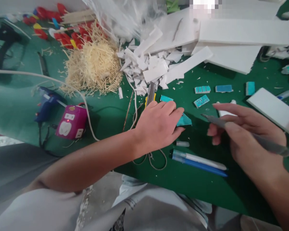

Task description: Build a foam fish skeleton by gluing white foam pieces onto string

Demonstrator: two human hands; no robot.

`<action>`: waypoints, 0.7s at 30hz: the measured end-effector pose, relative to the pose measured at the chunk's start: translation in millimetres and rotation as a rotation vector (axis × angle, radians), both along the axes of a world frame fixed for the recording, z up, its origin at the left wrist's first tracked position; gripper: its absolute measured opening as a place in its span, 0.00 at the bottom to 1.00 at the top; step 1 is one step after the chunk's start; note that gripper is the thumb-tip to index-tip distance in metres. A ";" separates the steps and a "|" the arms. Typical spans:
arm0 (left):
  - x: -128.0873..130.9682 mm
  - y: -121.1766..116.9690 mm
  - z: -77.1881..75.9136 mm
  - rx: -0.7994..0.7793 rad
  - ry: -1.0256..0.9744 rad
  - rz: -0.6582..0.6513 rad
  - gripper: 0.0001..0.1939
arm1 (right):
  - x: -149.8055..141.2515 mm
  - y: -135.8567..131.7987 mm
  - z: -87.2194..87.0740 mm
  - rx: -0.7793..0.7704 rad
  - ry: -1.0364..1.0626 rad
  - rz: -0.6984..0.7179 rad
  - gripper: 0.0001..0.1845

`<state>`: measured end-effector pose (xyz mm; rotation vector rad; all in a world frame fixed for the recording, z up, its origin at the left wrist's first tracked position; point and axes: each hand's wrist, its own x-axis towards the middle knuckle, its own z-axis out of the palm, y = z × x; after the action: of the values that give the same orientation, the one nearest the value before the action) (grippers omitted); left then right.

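My left hand (159, 126) lies flat with its fingers stretched out, pressing on a teal piece (184, 120) on the green table (110, 118). My right hand (243, 134) is closed around a grey craft knife (267, 144), its tip pointing left toward the teal piece, a little apart from it. Small teal-painted blocks (202, 89) lie just beyond the hands. A yellow utility knife (151, 93) sits right behind my left hand.
White foam boards (243, 32) and a heap of foam scraps (146, 67) fill the back. A straw pile (93, 67), a pink power strip (71, 122), a blue glue gun (45, 102), cords and two pens (199, 160) lie around. A white block (274, 110) is at right.
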<state>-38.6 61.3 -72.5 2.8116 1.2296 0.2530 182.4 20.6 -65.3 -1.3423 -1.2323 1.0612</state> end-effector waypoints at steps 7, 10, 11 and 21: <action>0.9 0.0 4.8 -0.081 0.009 0.015 0.23 | -7.4 -11.2 4.8 -0.138 -0.267 -0.114 0.06; 1.1 0.2 4.6 -0.100 0.008 0.011 0.21 | -3.5 -3.4 1.1 -0.118 -0.315 -0.123 0.08; 1.2 0.4 4.2 -0.116 0.002 0.010 0.20 | -2.5 -0.2 -0.4 -0.113 -0.308 -0.114 0.07; 1.4 5.6 0.9 -0.218 -0.082 0.032 0.12 | -13.2 10.0 -0.5 -0.045 -0.500 -0.090 0.11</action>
<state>-37.2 66.9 -71.6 2.5734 1.2061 0.2187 169.2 30.6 -65.9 -1.7470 -1.4939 0.7118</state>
